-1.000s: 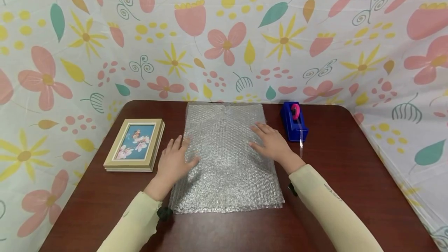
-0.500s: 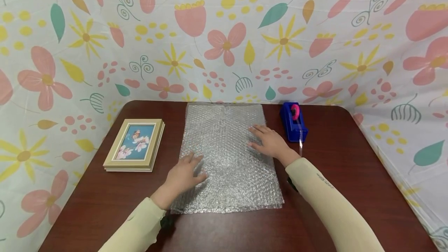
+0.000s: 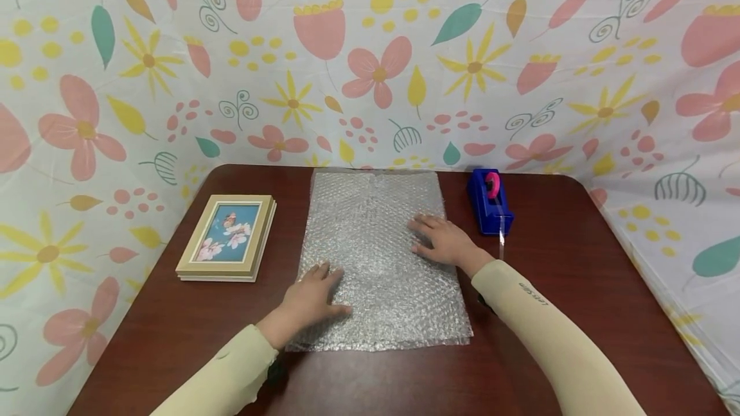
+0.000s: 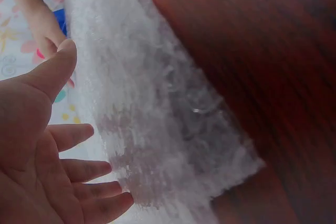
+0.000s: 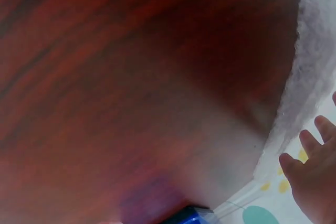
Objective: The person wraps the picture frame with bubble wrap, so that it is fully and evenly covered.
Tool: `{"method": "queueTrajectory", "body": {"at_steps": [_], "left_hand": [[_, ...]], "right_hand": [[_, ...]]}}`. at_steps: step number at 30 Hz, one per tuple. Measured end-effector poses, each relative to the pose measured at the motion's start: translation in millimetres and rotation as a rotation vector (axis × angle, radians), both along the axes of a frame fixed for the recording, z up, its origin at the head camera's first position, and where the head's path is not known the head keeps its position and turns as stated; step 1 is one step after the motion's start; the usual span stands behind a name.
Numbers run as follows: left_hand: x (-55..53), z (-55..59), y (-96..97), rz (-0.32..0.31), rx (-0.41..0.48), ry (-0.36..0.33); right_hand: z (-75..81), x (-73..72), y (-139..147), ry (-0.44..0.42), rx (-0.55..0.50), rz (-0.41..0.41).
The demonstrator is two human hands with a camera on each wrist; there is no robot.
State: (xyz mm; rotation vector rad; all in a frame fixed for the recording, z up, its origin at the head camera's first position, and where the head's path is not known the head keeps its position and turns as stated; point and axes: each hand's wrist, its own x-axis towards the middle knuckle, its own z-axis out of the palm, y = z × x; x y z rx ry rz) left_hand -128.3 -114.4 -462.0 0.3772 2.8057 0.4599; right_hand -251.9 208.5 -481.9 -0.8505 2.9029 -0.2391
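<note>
A sheet of clear bubble wrap [image 3: 376,255] lies flat on the dark wooden table, its far edge near the back. Over its lower left part is my left hand [image 3: 309,297], fingers spread and thumb pointing inward. The left wrist view shows this hand [image 4: 58,150] with separated fingers and nothing in the palm, fingertips at the wrap [image 4: 152,93]. My right hand [image 3: 448,242] rests at the right side of the sheet, fingers extended toward its middle. In the right wrist view only part of that hand [image 5: 315,171] shows, beside the wrap's edge [image 5: 310,72].
To the left on the table [image 3: 370,384] lies a cream picture frame [image 3: 263,236] with a butterfly and blossoms, apparently stacked on another. A blue tape dispenser [image 3: 490,207] with a pink core stands at the back right, a tape strip hanging from it. Behind hangs a floral cloth [image 3: 370,50].
My left hand has moved from the wrap's left edge toward me and slightly right, onto its lower part. The right hand has shifted slightly nearer. The wrap, frame and dispenser stay put.
</note>
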Motion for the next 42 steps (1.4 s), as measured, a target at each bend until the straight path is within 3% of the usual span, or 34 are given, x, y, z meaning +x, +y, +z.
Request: {"method": "queueTrajectory", "body": {"at_steps": [5,10,29,42], "left_hand": [[2.9,-5.0,2.2,-0.028,-0.056,0.026],[7.0,-6.9,6.3,-0.044,-0.054,0.043],[4.3,-6.7,2.5,-0.059,-0.056,0.009],[5.4,-4.0,-7.6,-0.074,-0.010,-0.011]], "right_hand": [[-5.4,1.5,-2,-0.024,0.001,0.009],[-6.8,3.8,-1,-0.064,-0.011,-0.016],[-5.8,5.2,0,-0.123,-0.019,-0.059],[-6.6,13.4,3,-0.022,-0.001,-0.004]]}}
